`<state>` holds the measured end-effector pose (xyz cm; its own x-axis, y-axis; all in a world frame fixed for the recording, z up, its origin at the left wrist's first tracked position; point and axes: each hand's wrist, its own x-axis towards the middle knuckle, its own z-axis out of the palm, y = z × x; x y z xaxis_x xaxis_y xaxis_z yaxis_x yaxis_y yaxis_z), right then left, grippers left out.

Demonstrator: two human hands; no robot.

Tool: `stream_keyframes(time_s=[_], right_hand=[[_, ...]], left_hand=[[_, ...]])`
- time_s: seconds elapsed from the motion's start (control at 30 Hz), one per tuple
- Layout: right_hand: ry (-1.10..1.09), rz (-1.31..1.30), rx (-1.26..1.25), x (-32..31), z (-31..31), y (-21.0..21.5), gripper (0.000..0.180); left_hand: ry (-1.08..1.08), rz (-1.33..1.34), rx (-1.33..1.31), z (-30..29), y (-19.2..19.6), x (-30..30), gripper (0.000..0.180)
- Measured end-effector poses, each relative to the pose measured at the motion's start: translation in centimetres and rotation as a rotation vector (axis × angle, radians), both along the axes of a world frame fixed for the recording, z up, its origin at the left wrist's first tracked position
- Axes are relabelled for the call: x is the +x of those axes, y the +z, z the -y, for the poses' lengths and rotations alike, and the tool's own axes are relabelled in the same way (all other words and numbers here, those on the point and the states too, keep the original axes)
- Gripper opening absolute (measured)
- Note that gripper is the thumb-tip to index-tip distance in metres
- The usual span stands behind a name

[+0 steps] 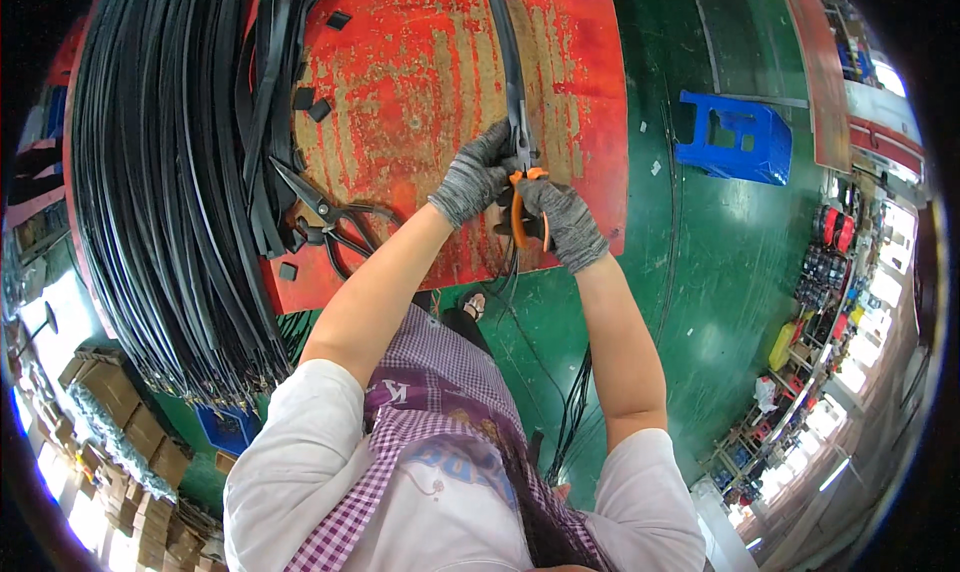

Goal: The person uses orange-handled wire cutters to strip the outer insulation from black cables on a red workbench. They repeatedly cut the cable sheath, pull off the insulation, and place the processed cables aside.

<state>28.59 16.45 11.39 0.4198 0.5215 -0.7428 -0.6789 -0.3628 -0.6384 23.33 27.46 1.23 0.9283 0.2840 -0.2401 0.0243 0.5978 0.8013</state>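
Both hands work at the near edge of a worn red table (440, 72), both in grey knit gloves.

Left hand (475, 177): fingers closed around a black rubber strip (508, 52), pinching it just above the tool. The strip runs from the far edge of the table down the middle to the hands; its end hangs over the near edge toward the green floor (720, 272).

Right hand (565, 222): clamped around orange-handled cutters (520, 207). Handles look squeezed nearly together. The tool's head sits right at the strip, just under the left fingers. Can't tell if the blades are through the strip; the gloves cover the contact point.

On the table, left of the hands: black scissors (325, 212), lying flat, blades pointing away, well apart from both hands. Small black offcuts (318, 107) are scattered near the scissors and further up the table.

Left side of the table: a big bundle of long black strips (170, 172) draped over the table, ends hanging down past the near edge. More thin black strips (575, 402) trail on the floor between the person's arms.

Right of the table: a blue plastic stool (735, 137) on the floor, well apart from the hands. Cardboard boxes (120, 412) are stacked at lower left. Shelves with red, yellow and other coloured items (815, 302) at far right, too small to identify.
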Motion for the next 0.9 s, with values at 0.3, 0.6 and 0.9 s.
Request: stream_keyframes(time_s=[0.3, 0.6, 0.9], right_hand=[[0.001, 0.165, -0.223, -5.1, 7.3, -1.5, 0.020], [-0.055, 0.141, -0.269, -8.4, 11.6, -6.0, 0.013], [-0.022, 0.427, -0.327, -10.6, 13.0, -8.6, 0.007]], left_hand=[[-0.345, -0.397, 0.229, 8.4, 3.3, -10.8, 0.031], [-0.448, -0.447, 0.645, 14.4, -0.3, -14.5, 0.029], [-0.449, -0.373, 0.832, 14.9, -2.4, -16.0, 0.020]])
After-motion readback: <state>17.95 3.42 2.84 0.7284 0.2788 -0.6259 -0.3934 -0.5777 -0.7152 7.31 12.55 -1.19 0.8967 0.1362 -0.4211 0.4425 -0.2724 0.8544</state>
